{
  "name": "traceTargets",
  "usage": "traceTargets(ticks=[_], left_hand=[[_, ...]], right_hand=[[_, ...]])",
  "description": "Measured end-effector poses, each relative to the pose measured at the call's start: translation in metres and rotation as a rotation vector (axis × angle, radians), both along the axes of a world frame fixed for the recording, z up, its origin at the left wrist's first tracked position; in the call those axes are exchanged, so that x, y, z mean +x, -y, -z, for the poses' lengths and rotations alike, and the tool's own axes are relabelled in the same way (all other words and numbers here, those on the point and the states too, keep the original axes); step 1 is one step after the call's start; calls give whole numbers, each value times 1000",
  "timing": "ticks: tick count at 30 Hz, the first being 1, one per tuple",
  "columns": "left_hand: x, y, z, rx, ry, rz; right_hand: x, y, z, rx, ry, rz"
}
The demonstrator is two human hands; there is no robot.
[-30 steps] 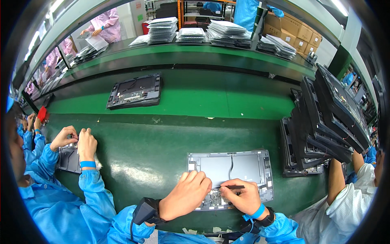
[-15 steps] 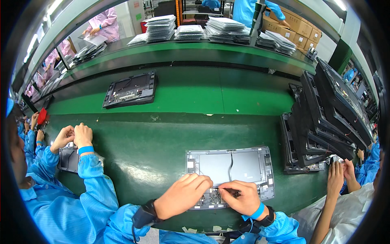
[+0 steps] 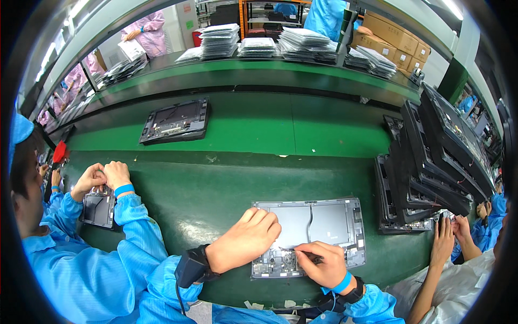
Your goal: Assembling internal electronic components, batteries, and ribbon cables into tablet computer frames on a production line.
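Observation:
An opened grey tablet-like device [image 3: 329,221] lies flat on the green bench before me. A black cable [image 3: 310,224] runs down its middle to the circuit board [image 3: 280,264] along its near edge. My left hand [image 3: 245,240] hovers over the device's left side, fingers curled together; their tips are turned away, so anything pinched there is hidden. Just right of the board's middle, my right hand [image 3: 326,264] pinches a thin dark tool, seemingly tweezers [image 3: 310,254], its tip pointing left over the board.
Stacked dark device housings [image 3: 431,156] lean at the right beside a co-worker's hands [image 3: 445,240]. At left, another co-worker's hands [image 3: 105,178] work on a smaller device [image 3: 99,209]. Another opened device [image 3: 175,120] lies on the bench's far part; flat packs [image 3: 218,40] are piled on the shelf.
My left hand has risen from the circuit board and moved slightly away from my right hand. My right hand stays by the board, still holding the dark tool.

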State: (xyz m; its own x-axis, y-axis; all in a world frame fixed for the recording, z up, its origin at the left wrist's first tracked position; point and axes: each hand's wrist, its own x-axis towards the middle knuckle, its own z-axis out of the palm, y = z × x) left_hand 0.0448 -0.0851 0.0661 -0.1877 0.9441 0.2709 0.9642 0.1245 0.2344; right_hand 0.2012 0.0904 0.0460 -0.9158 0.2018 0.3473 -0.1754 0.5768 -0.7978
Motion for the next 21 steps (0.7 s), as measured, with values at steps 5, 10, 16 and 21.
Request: traceTargets(ticks=[5, 10, 16, 21], left_hand=[[1, -9, -9, -23, 108, 4], [-5, -33, 11, 59, 68, 37], [6, -21, 23, 211, 172, -67], [20, 11, 4, 154, 189, -103]], right_hand=[[-1, 0, 0, -26, 0, -69], [-4, 4, -3, -12, 48, -5], [-2, 1, 5, -93, 116, 88], [-3, 4, -4, -122, 98, 82]])
